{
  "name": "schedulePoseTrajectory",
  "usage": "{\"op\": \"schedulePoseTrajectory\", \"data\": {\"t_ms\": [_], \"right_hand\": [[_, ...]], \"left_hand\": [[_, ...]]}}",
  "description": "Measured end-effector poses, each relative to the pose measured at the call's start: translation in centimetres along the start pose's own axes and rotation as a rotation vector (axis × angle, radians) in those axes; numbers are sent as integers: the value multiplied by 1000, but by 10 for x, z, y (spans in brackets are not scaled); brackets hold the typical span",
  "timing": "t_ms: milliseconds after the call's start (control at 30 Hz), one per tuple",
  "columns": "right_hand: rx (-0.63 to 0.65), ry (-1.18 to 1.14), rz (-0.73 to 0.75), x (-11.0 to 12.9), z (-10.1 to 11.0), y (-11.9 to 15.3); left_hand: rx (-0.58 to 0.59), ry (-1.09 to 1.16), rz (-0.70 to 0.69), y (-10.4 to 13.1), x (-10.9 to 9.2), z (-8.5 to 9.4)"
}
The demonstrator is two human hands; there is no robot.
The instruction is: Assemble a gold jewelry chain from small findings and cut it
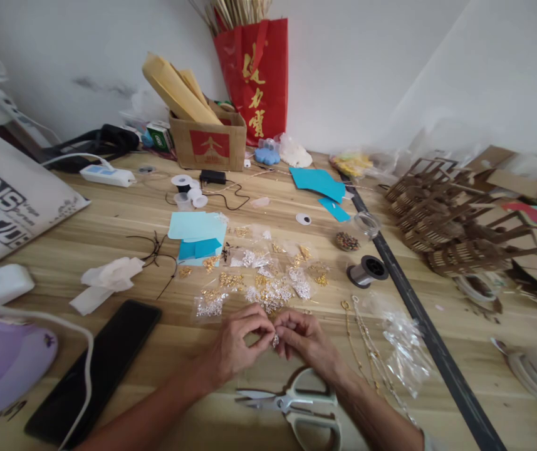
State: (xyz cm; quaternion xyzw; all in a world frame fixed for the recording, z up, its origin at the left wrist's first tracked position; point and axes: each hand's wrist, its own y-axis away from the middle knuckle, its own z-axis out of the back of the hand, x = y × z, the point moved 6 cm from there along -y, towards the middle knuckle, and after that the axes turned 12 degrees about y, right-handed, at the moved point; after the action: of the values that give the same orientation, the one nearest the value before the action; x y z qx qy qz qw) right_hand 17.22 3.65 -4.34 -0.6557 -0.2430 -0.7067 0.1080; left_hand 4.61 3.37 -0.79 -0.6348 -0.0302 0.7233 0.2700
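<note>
My left hand (244, 343) and my right hand (306, 339) meet above the table, fingertips pinched together and nearly touching. A small silvery bead piece (276, 340) shows between them, at the fingertips of my right hand. Whatever the left fingertips pinch is too small to make out. Just beyond the hands lie loose silver beads (271, 293) and small bags of gold beads (231, 280). Scissors with pale handles (291, 401) lie partly open below my hands. To the right are a gold beaded chain (350, 335) and a silver beaded chain (366, 341).
A spool of wire (366, 271) and a dish of dark beads (347, 241) stand to the right. A black phone (96, 376) lies at left, with a white cable across it. Scissors lie close to my right forearm. Brown woven baskets (451, 219) are stacked far right.
</note>
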Motion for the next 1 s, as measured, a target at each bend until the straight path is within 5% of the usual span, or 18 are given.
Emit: {"op": "schedulePoseTrajectory", "data": {"t_ms": [367, 1000], "right_hand": [[19, -133, -60, -7, -1, -1], [48, -170, -131, -14, -4, -2]], "left_hand": [[-41, -178, -247, 9, -8, -2], [-41, -312, -318, 10, -15, -1]]}}
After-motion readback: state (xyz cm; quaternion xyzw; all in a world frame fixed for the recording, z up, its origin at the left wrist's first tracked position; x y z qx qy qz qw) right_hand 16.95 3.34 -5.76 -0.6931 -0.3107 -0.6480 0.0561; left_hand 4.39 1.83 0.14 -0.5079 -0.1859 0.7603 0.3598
